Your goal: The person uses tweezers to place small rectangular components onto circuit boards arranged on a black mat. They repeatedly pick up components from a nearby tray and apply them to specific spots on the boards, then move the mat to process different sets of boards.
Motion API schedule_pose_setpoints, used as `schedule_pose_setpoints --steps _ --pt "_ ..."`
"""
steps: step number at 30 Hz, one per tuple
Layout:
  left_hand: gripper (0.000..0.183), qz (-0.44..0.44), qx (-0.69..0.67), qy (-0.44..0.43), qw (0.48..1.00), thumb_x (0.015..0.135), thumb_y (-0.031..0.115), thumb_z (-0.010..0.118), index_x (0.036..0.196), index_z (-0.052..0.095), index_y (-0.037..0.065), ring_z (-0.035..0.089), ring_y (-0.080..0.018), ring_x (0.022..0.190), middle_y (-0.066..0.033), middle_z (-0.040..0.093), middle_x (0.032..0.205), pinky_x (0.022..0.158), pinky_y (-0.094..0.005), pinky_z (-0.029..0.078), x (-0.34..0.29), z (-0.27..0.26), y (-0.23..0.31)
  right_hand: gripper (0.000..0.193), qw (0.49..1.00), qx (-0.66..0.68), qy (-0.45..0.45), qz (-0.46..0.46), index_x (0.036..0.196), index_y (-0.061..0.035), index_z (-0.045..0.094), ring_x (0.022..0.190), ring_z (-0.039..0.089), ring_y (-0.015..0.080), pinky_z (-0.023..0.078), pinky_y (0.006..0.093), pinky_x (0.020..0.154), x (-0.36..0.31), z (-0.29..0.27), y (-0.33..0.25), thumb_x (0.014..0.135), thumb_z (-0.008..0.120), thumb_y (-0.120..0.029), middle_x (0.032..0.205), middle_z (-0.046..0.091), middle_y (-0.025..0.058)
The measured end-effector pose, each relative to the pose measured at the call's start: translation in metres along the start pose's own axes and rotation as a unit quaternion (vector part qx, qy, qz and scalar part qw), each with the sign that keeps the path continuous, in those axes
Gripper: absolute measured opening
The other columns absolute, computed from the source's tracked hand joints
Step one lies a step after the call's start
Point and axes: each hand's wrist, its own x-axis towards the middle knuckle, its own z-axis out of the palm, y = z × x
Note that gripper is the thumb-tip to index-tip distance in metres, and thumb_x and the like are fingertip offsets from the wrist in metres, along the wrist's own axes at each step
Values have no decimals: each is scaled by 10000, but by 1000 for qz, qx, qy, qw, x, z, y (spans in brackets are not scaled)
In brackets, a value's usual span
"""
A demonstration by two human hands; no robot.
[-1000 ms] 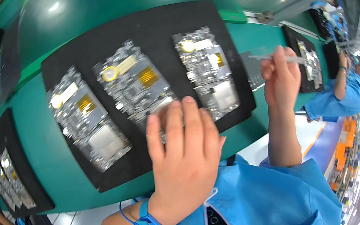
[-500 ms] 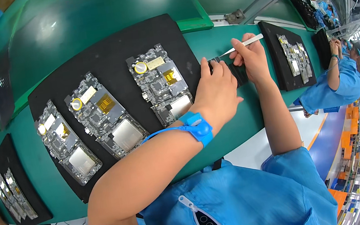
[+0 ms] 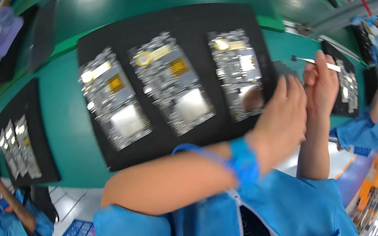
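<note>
My right hand [image 3: 323,85] is closed around slim white-and-silver tweezers [image 3: 306,60], whose tip carries a small dark piece [image 3: 293,58]. My left hand [image 3: 282,116], blurred, stretches its fingers beside the right hand, with no object visible in it. A blue wrist strap [image 3: 244,161] with a cord circles my left wrist. Dark strips [image 3: 283,68] lie on the green table just beyond the left fingertips. On a black mat [image 3: 211,136] are three circuit boards: a left one [image 3: 115,99], a middle one [image 3: 173,83] and a right one [image 3: 237,74], nearest my left hand.
Another black mat [image 3: 37,121] with several boards [image 3: 17,148] is at the left, and a further one with boards [image 3: 348,87] at the right. Blue-clad people work at both sides. A green raised edge [image 3: 270,23] runs behind the mat.
The view has turned, so the boards appear farther right. The tweezers now show a small dark piece at their tip, away from the strips. My left fingers have drawn back from the strips.
</note>
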Motion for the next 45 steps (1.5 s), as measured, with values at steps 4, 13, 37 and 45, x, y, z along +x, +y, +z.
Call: schedule_pose_setpoints --steps 4,13,37,45 --pt "611 -136 -58 -3 989 636 341 702 1065 575 -74 520 -339 1074 -208 558 1117 906 -450 420 -96 -68 -10 171 992 66 -81 71 808 -81 452 403 528 79 346 171 332 -57 71 -1 899 595 -104 590 608 96" --pt "553 -350 78 61 932 744 298 715 1166 561 -24 477 -400 1143 -231 517 1198 934 -513 378 -191 -66 -45 294 964 23 -199 174 900 -41 356 558 626 111 518 201 441 -125 204 30 845 644 -30 678 570 74" --pt "447 -333 70 121 933 785 335 664 1062 619 -13 513 -386 1083 -257 501 1223 883 -499 421 -199 -53 -54 258 970 -65 -212 96 864 -32 357 600 646 120 531 198 470 -135 212 41 869 615 -33 693 573 80" --pt "487 -347 45 98 932 715 334 701 1048 592 -4 494 -359 1052 -281 480 1232 885 -500 384 -193 -62 -59 269 970 -109 -216 26 880 -16 365 611 649 117 541 201 498 -142 211 43 850 632 -12 705 585 85"
